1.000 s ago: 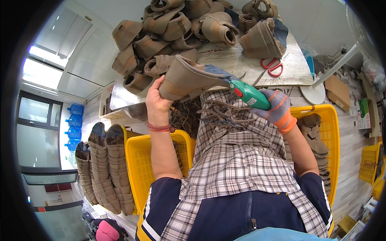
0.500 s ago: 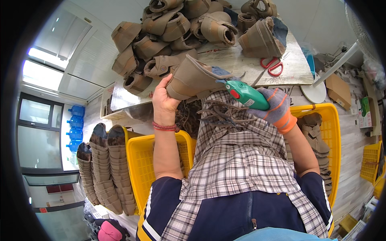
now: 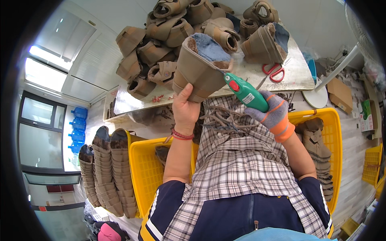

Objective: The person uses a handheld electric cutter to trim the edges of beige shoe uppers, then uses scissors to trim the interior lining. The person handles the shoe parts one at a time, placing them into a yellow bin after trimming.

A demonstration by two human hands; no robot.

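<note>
A brown boot upper point(image 3: 197, 74) with a bluish-grey and brown furry lining hangs over the table's near edge, its open sole side facing up. My bare left hand point(image 3: 186, 108) grips it from below, the thumb pressed on its outer side. In my right hand point(image 3: 273, 114), which wears a grey and orange glove, is a green handheld electric cutter point(image 3: 247, 92) with a red button. The cutter's tip meets the upper's right rim; its blade is mostly hidden there. Thin brown trimmed strips point(image 3: 225, 120) lie on my checked apron.
Several more uppers point(image 3: 161, 28) are heaped on the worn white table point(image 3: 297, 74), beside red-handled scissors point(image 3: 276, 74). Yellow baskets stand at my left point(image 3: 140, 168) and right point(image 3: 335, 160), the right one holding stacked uppers. Nested uppers point(image 3: 122, 172) stand at far left. A fan point(image 3: 337, 66) is at right.
My left hand has moved right and turned the upper, so its lined opening now shows. The cutter has stayed at the rim, shifting slightly down and left.
</note>
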